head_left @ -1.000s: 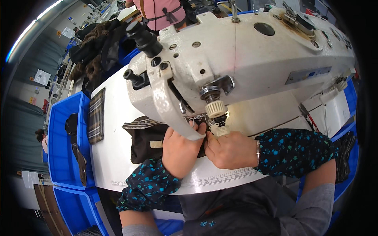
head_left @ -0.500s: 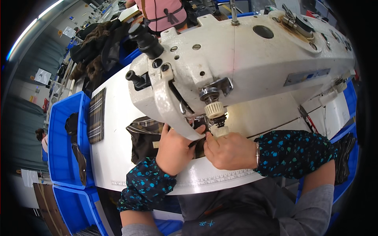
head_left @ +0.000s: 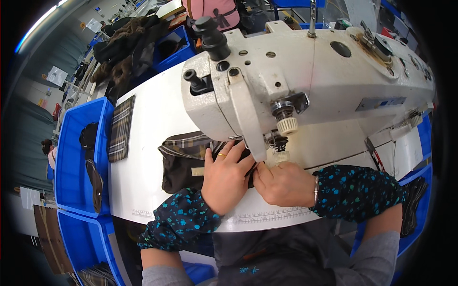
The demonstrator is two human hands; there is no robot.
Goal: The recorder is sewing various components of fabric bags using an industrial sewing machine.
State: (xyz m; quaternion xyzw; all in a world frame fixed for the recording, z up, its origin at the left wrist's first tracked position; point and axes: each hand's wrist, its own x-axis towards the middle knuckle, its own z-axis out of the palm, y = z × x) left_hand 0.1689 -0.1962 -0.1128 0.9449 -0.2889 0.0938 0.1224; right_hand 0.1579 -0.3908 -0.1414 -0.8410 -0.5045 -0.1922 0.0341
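A dark brown cloth piece [head_left: 179, 173] with a zipper, a plaid strip and a small pale label lies on the white sewing table [head_left: 148, 119]. Its right part runs under the head of a white sewing machine [head_left: 286, 57]. My left hand [head_left: 228, 178] rests on the cloth with fingers stretched out, their tips close to the needle area. Just right of it, my right hand [head_left: 286, 185] is closed, thumb and forefinger pinching the cloth's right edge. The needle and presser foot are mostly hidden behind the machine's lever and my fingers.
Folded plaid cloth [head_left: 121, 128] lies at the table's left edge. Blue bins [head_left: 67, 157] with dark pieces stand beyond it, and another blue bin [head_left: 417, 209] is at the right. Red-handled snips [head_left: 375, 155] lie right of the machine. A person in pink [head_left: 214, 12] is across the table.
The head view has shifted, so the machine appears farther right. My left hand's fingers have spread out flatter on the cloth. My right hand keeps its pinch beside the needle area.
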